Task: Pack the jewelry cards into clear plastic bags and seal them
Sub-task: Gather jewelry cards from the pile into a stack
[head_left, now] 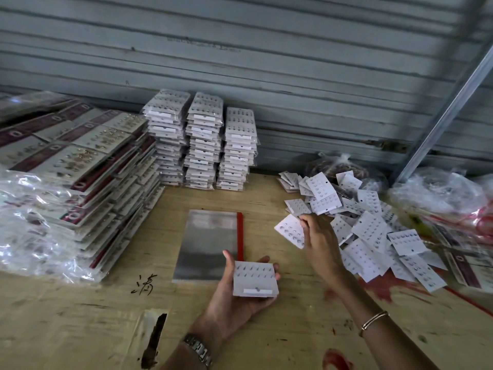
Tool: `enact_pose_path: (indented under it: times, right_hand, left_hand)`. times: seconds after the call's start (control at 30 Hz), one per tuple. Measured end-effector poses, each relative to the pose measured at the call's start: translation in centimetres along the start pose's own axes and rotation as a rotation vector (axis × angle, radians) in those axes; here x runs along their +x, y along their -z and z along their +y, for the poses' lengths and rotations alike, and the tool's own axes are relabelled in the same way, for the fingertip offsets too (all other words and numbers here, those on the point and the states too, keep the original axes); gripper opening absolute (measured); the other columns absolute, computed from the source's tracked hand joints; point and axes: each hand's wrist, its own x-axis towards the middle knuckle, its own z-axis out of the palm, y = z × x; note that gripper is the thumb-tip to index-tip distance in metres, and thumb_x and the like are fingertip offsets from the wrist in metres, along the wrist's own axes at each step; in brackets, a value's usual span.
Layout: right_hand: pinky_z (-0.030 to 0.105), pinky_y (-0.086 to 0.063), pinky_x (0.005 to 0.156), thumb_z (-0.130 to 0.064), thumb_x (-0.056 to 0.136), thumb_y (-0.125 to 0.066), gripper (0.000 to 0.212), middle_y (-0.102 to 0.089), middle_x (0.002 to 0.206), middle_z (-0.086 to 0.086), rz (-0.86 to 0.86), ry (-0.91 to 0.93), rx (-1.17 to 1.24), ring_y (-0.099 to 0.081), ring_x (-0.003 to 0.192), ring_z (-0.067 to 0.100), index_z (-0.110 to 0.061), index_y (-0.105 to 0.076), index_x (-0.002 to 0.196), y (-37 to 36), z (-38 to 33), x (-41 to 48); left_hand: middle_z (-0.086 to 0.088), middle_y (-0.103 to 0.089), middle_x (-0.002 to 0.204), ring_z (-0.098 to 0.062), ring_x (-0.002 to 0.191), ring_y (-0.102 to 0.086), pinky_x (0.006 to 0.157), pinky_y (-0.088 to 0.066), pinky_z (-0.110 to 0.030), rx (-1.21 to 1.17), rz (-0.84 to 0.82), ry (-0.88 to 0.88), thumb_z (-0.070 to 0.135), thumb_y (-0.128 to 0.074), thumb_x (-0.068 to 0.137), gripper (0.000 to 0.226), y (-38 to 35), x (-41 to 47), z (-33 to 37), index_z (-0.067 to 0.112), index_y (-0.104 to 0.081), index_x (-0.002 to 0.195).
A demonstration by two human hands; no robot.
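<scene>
Our left hand (232, 303) grips the stack (254, 279); our right hand (320, 244) pinches a card (289, 231) — perhaps one — just beyond it. The bags (208, 244) lie nearer our left.

Wooden table (80, 316) carries clear bags (210, 244), loose jewelry cards (370, 231) and bagged stacks (202, 140).

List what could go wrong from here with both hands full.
1. The stack of cards sits loosely in the left hand, gripped only at its edges; adding another could fan or spill it.
2. The right hand pinches one card by its edge, right beside the loose pile; it may slip or snag neighbours.
3. Neither hand is free for the clear bags, so opening one could be fumbled.
</scene>
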Motion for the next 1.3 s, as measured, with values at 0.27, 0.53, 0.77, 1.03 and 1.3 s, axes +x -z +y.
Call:
enact_pose_path:
  times: [0.27,0.53,0.77,1.03,1.3]
  right_hand:
    - [0.025,-0.05,0.073,-0.009,0.099,-0.052,0.016,-0.069,0.093,0.002,-0.593,-0.19,0.36,-0.064,0.085,0.014,-0.007,-0.068,0.096,0.5,0.5,-1.4]
    - [0.024,-0.049,0.092,-0.021,0.1,-0.053,0.026,-0.064,0.112,-0.002,-0.488,-0.138,0.301,-0.06,0.106,0.011,-0.013,-0.067,0.12,0.0,1.1,-3.6]
    - [0.033,-0.038,0.112,-0.023,0.085,-0.072,0.067,-0.041,0.147,-0.012,-0.666,-0.107,0.248,-0.035,0.135,0.007,-0.03,-0.042,0.145,0.9,2.6,-4.8]
    - [0.03,-0.041,0.109,-0.02,0.083,-0.074,0.07,-0.041,0.144,-0.009,-0.711,-0.133,0.303,-0.038,0.133,0.008,-0.033,-0.041,0.143,1.5,2.2,-4.6]
    - [0.0,-0.042,0.079,-0.058,0.071,-0.074,0.079,-0.047,0.126,-0.029,-0.492,-0.17,0.592,-0.046,0.112,-0.02,-0.047,-0.035,0.139,3.7,-2.1,-3.2]
  left_hand:
    - [-0.028,-0.054,0.135,-0.037,0.116,-0.06,0.094,-0.048,-0.054,0.004,-0.015,-0.011,0.075,-0.054,0.076,0.098,0.5,0.2,-0.1,-0.004,-0.05,0.136]
    - [-0.031,-0.05,0.138,-0.04,0.122,-0.054,0.101,-0.042,-0.056,-0.016,-0.076,-0.019,0.073,-0.063,0.074,0.101,0.6,0.2,-0.1,-0.004,-0.047,0.138]
    - [-0.03,-0.05,0.139,-0.039,0.126,-0.051,0.103,-0.041,-0.056,0.017,-0.011,-0.03,0.075,-0.049,0.078,0.099,0.5,0.3,-0.1,-0.003,-0.045,0.14]
    - [-0.032,-0.049,0.139,-0.04,0.125,-0.051,0.101,-0.043,-0.057,0.047,-0.012,-0.046,0.074,-0.049,0.08,0.096,1.0,0.4,-0.1,-0.004,-0.052,0.135]
    - [-0.03,-0.056,0.131,-0.036,0.113,-0.06,0.101,-0.044,-0.054,0.081,-0.017,-0.069,0.076,-0.045,0.08,0.094,1.4,0.7,-0.2,-0.004,-0.061,0.126]
